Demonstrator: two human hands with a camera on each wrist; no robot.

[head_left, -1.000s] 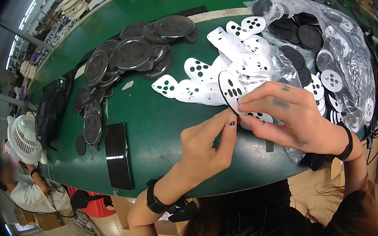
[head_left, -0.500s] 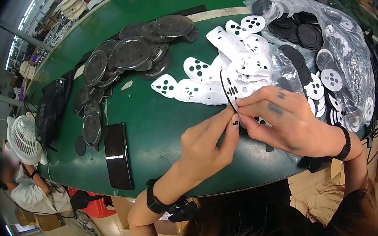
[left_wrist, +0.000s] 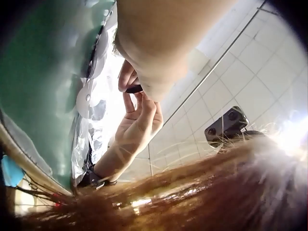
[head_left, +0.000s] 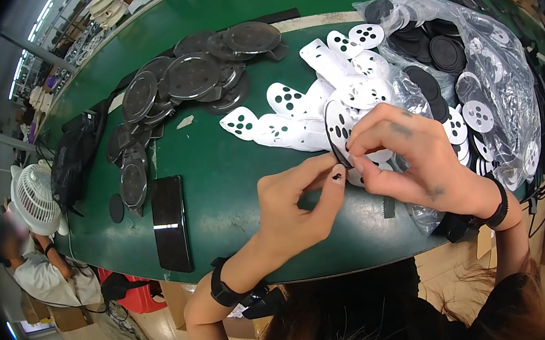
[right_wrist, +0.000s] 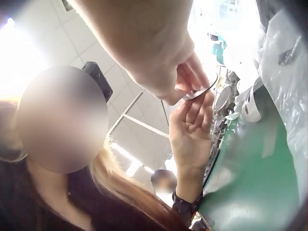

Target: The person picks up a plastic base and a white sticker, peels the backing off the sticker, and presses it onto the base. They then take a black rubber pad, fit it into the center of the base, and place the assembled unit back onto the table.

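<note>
A round piece [head_left: 337, 129], white with black ovals and a dark rim, stands tilted between both hands above the green table. My left hand [head_left: 300, 204] pinches its lower edge between thumb and fingers. On its right side, my right hand [head_left: 416, 160] pinches the same piece with thumb and forefinger. In the right wrist view the thin piece [right_wrist: 202, 92] shows edge-on between the fingertips. Behind it lies a heap of white perforated pieces [head_left: 287, 100]. The fingertips partly cover the held piece.
Dark round discs [head_left: 191, 76] under clear film lie in an arc at the left. A black phone [head_left: 170, 225] lies near the front edge. At the right, a clear plastic bag [head_left: 512, 89] holds black and white discs. Another person [head_left: 35, 271] sits at the far left, beside a fan [head_left: 37, 197].
The held piece first turned nearly edge-on, and now its white face shows more again. The right hand's fingers have lifted slightly and bent more; the left hand has hardly moved.
</note>
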